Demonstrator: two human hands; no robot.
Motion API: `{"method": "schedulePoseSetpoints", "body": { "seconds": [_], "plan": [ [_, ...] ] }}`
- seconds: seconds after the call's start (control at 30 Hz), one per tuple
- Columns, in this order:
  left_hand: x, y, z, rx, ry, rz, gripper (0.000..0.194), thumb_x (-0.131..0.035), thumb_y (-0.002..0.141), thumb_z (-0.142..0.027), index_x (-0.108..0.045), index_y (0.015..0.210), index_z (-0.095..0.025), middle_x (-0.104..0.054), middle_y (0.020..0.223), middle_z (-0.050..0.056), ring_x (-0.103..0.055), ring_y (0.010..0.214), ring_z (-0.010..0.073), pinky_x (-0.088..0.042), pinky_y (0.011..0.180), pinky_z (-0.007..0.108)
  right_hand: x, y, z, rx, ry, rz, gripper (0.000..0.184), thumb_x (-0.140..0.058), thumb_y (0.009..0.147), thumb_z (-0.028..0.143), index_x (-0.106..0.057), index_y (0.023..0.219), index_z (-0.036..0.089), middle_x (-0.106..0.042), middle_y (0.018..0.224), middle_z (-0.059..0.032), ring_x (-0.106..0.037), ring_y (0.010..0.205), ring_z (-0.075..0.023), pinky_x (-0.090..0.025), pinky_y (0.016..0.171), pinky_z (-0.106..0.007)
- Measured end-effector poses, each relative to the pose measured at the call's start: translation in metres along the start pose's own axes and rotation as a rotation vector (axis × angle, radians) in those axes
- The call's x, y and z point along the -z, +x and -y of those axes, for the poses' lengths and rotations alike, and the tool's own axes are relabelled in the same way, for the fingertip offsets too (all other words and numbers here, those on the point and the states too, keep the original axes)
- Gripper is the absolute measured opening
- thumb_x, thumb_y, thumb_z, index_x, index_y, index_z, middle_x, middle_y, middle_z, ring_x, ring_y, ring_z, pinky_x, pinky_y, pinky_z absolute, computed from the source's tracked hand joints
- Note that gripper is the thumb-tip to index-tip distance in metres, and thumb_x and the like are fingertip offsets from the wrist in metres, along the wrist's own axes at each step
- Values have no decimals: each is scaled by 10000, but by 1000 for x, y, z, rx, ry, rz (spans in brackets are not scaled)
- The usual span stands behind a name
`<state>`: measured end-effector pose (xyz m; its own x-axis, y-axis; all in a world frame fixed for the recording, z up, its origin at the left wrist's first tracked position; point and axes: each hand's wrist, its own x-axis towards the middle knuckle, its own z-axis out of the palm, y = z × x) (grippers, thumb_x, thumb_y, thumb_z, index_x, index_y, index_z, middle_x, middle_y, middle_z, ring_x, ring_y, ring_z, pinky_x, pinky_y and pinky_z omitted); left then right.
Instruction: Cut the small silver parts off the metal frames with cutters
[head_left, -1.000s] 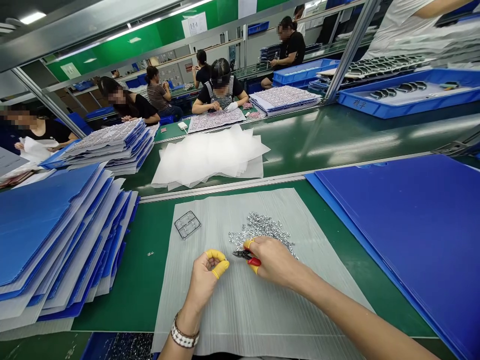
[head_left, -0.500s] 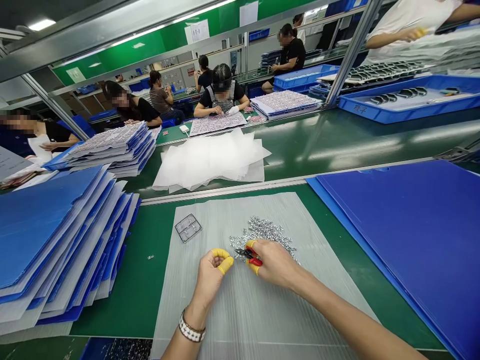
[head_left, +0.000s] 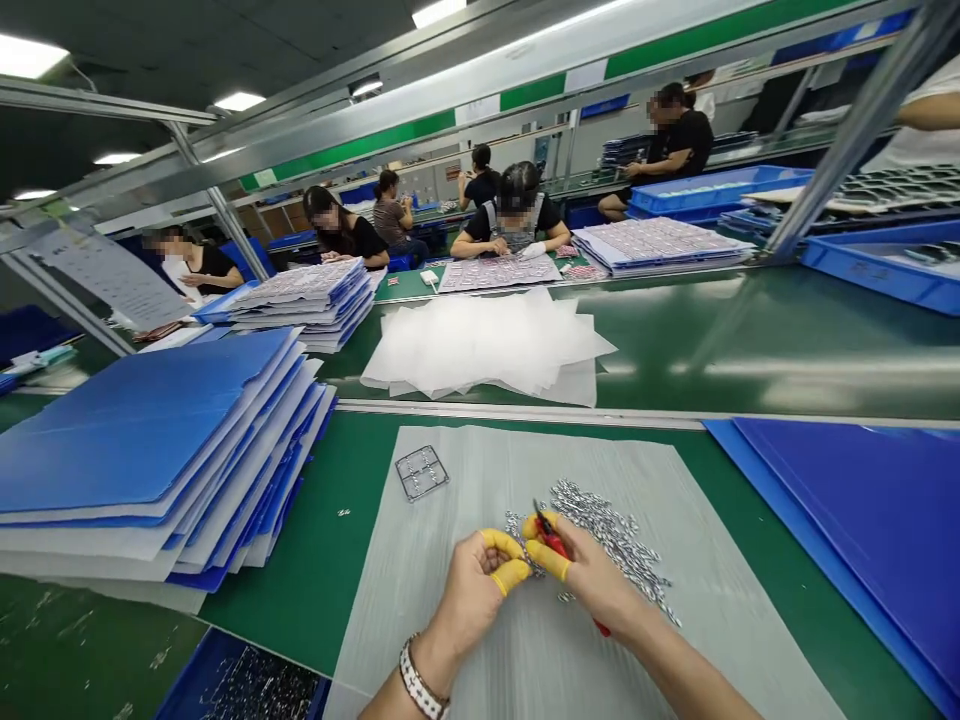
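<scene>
Head view, hands low over the bench:

1. The right hand (head_left: 592,585) is closed around the red-handled side cutters (head_left: 553,542), with the tips pointing up and away and a handle end showing below the palm. That grip looks sound: firm, with the tips left in sight.
2. The left hand (head_left: 469,600) is curled, its yellow finger cots (head_left: 511,575) close to the cutter tips. It may be pinching a small piece, but the fingers hide that, so I cannot tell.
3. The loose pile of small metal parts (head_left: 607,530) lies on the ribbed translucent plastic sheet (head_left: 465,480), just beside the right hand, with a few parts near the fingers.
4. A metal frame (head_left: 421,472) lies well apart on the same sheet, to the left.
5. Working low over the sheet seems wise, so that small bits stay off the green bench belt (head_left: 300,545).
6. Stacked blue corrugated sheets (head_left: 150,430) stand to the left, a single blue sheet (head_left: 855,520) lies to the right, and a blue bin of metal parts (head_left: 259,690) sits at the near edge.
</scene>
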<state>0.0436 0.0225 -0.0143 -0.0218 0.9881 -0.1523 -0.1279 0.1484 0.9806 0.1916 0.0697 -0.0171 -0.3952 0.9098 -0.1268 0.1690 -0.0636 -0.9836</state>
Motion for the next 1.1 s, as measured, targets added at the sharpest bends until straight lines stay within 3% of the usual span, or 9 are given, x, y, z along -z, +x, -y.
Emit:
{"method": "schedulePoseSetpoints", "body": {
  "seconds": [0.17, 0.23, 0.37, 0.47, 0.57, 0.7, 0.83, 0.97, 1.1],
  "plan": [
    [1, 6, 9, -200, 549, -7, 134, -610, 712, -155, -694, 807, -197, -666, 783, 41, -566, 726, 175, -456, 702, 307, 15, -2, 8, -48, -49, -140, 279, -587, 706, 424, -574, 866, 195, -626, 827, -43, -582, 786, -211, -463, 689, -300],
    [9, 11, 5, -279, 647, 21, 173, -603, 735, -174, -699, 870, -224, -680, 864, 42, -580, 797, 188, -463, 748, 319, 19, -4, 9, -51, -74, -157, 312, -595, 698, 434, -578, 902, 197, -646, 873, -59, -600, 816, -227, -477, 713, -311],
    [51, 34, -26, -357, 937, -77, 230, -535, 806, -201, -660, 995, -238, -675, 1024, 45, -570, 956, 197, -429, 864, 339, 25, -6, 8, -74, -155, -154, 342, -598, 678, 447, -582, 919, 205, -662, 922, -69, -616, 817, -235, -490, 708, -315],
    [94, 60, -48, -267, 1179, -238, 290, -522, 815, -233, -616, 1089, -227, -618, 1157, 85, -482, 1103, 268, -330, 948, 446, 20, -5, 10, -76, -260, -111, 326, -563, 696, 457, -586, 908, 211, -665, 911, -61, -614, 802, -225, -488, 674, -302],
    [127, 84, -52, -168, 1232, -299, 266, -542, 781, -204, -636, 1030, -193, -638, 1082, 126, -484, 1073, 312, -308, 920, 495, 7, -5, 16, -8, -455, -53, 260, -529, 730, 433, -583, 869, 220, -655, 799, -38, -596, 703, -205, -473, 622, -301],
    [146, 96, -43, -111, 1226, -312, 186, -527, 763, -141, -676, 865, -186, -679, 931, 105, -532, 993, 276, -341, 876, 427, -6, -5, 22, 159, -661, -18, 174, -484, 780, 368, -568, 853, 235, -630, 747, -40, -585, 681, -221, -468, 629, -343],
    [153, 93, -47, -154, 1133, -294, 207, -502, 770, -127, -688, 830, -196, -691, 884, 62, -581, 863, 209, -406, 780, 324, -4, -1, 19, 341, -610, -20, 241, -484, 820, 376, -552, 1018, 258, -639, 931, -75, -598, 826, -245, -482, 727, -373],
    [155, 74, -70, -248, 1034, -262, 235, -475, 794, -141, -686, 880, -200, -679, 898, 47, -589, 813, 174, -431, 722, 273, -9, 7, 25, 301, -537, -72, 288, -481, 833, 453, -542, 1029, 251, -631, 953, -83, -589, 776, -227, -489, 675, -353],
    [140, 39, -96, -355, 969, -157, 217, -480, 813, -167, -679, 870, -230, -664, 893, 34, -566, 861, 186, -419, 766, 290, -32, 9, 47, 263, -426, -87, 302, -500, 831, 442, -527, 1063, 250, -611, 968, -56, -544, 688, -166, -468, 633, -302]
  ]
}}
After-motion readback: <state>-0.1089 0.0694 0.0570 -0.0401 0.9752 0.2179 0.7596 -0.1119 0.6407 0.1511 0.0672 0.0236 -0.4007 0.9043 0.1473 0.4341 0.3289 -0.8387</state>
